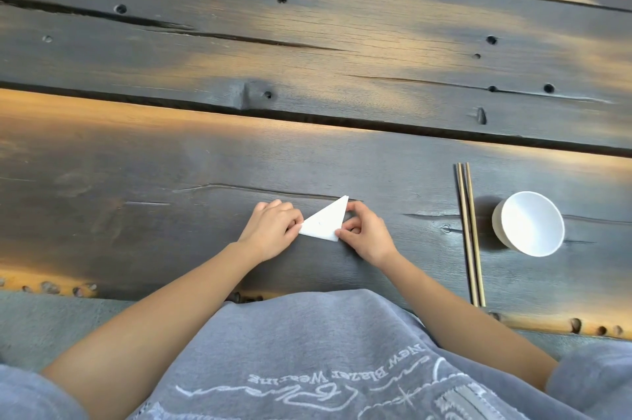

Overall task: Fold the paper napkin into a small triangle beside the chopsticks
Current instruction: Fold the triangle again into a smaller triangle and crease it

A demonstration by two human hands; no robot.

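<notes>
A white paper napkin (325,221) lies on a dark wooden table (171,152), a little below the middle of the frame. It is folded into a small flat triangle. One tip points up and to the right, one long edge runs along the bottom, and one tip points to the left.

The left hand (270,229) sits on the left side of the triangle. Its fingers are curled down and close together, and the fingertips (297,224) press on the left tip of the napkin. The right hand (364,231) sits on the right side. Its thumb and first finger are pinched together on the lower right corner of the napkin, and its other fingers curl by the upper tip. Both bare arms reach up from the bottom of the frame.

Two thin wooden chopsticks (470,234) lie side by side to the right of the hands. They run from up to down in the frame and almost touch each other. The napkin is well apart from them, with bare table between. Just to the right of the chopsticks stands a small white bowl (528,222), and it looks empty inside.

The table is made of wide planks with cracks, small round holes and orange patches of light. At the bottom of the frame is a grey shirt (325,351) with white writing on it
</notes>
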